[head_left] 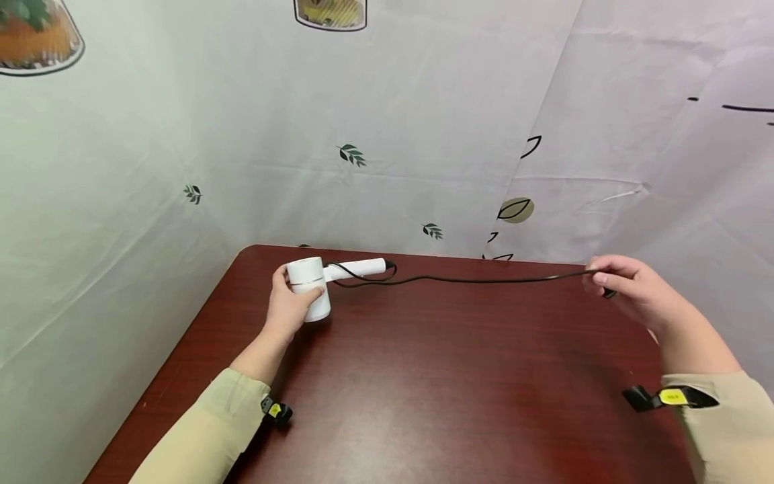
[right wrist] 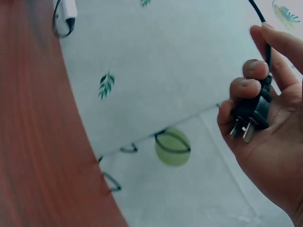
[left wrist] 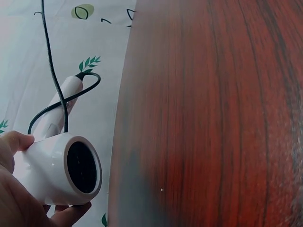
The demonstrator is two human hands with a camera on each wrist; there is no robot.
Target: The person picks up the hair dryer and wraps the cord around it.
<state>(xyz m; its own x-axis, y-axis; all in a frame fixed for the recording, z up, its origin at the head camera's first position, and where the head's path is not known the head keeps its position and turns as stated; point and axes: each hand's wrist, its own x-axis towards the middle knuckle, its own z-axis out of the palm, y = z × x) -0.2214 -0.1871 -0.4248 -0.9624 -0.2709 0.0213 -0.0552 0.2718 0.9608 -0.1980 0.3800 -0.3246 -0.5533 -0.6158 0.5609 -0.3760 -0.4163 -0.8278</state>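
My left hand (head_left: 289, 304) grips a white hair dryer (head_left: 316, 306) by its barrel, thumb on one side and fingers round the other. The dryer's handle (head_left: 363, 267) points right, and in the left wrist view its dark round barrel end (left wrist: 83, 166) shows. From the handle's end a black cord (head_left: 471, 279) loops back across the handle, then stretches nearly straight to the right. My right hand (head_left: 635, 286) pinches the cord between thumb and forefinger. Its other fingers curl round the black two-prong plug (right wrist: 253, 111), prongs sticking out in the right wrist view.
Under both hands lies a dark red wood-grain table (head_left: 459, 376), its back edge close behind the dryer. White fabric (head_left: 387, 101) with printed leaves hangs behind and at the sides. A small black device with a yellow label (head_left: 673, 396) is strapped on the right sleeve, and another on the left.
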